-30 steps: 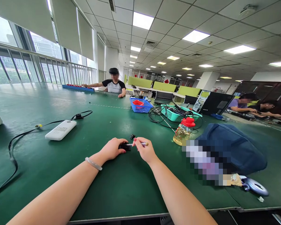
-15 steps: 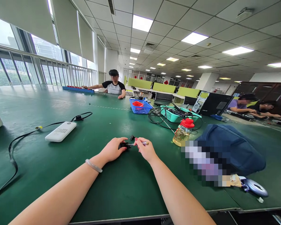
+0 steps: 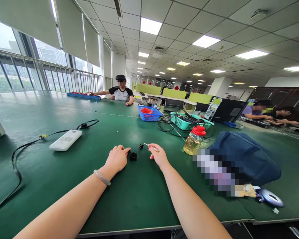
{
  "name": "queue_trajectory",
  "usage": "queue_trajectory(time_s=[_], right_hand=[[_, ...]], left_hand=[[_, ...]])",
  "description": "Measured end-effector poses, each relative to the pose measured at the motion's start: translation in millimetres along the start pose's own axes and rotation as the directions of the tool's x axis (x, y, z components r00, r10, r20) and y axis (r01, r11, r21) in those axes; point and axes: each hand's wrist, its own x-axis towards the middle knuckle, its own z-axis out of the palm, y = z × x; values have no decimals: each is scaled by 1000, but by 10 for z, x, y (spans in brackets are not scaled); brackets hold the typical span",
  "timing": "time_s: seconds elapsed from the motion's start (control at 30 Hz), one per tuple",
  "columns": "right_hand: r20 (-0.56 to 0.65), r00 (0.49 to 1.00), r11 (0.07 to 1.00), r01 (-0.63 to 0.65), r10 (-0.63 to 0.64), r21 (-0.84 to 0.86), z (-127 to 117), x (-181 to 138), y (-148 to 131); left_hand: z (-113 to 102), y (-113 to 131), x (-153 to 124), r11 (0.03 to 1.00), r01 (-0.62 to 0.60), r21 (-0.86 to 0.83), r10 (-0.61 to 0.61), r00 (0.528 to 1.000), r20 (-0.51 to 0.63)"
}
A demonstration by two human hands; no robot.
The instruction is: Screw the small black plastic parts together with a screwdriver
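- The person sits at the near edge of a big green worktop point(image 3: 64, 166), with both forearms laid on it.
- The left hand point(image 3: 117, 158) rests on the worktop, palm down, its fingers point(image 3: 126, 150) pressed together and a little bent. It grips nothing.
- A black part point(image 3: 133, 156) lies on the worktop just beside these fingertips, between the two hands. I cannot tell if they touch it.
- The right hand point(image 3: 159, 155) pinches a thin tool point(image 3: 151, 147) between thumb and first fingers. The tip of the tool points to the left and is up in the air.
- A smaller black piece point(image 3: 140, 146) lies just behind the black part, near the tip of the tool but apart from it.
- A white box point(image 3: 65, 140) with a black cable point(image 3: 27, 143) lies toward the left edge.
- To the right stand a bottle point(image 3: 194, 140) with a red cap and a blue bag point(image 3: 249, 156).
- Further back are a blue basket point(image 3: 149, 113) and a green basket point(image 3: 185, 122).
- Another person point(image 3: 121, 91) sits at the far edge, and more people point(image 3: 264, 111) sit at the right.
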Motion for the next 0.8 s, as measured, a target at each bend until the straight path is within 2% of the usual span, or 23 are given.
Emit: queue_trajectory(time_s=[0.2,0.33,0.47,0.6,0.8], right_hand=[[78,997,999,6,-4,-36,50,-26,4],[92,996,999,15,-11,-44,43,-39,-15],[100,995,998,17,-12,-53,46,-39,-21],[113,993,999,20,-15,-45,53,-42,-26],[144,989,998,32,-24,-54,61,-65,-45]], left_hand=[[-11,10,-42,999,1,38,-2,1000,20],[3,46,-34,999,-13,-30,13,1000,-18],[36,72,-31,985,-112,-133,106,993,-53],[100,66,-38,961,-224,-162,227,974,1],[91,74,-29,961,-233,-149,244,968,60]])
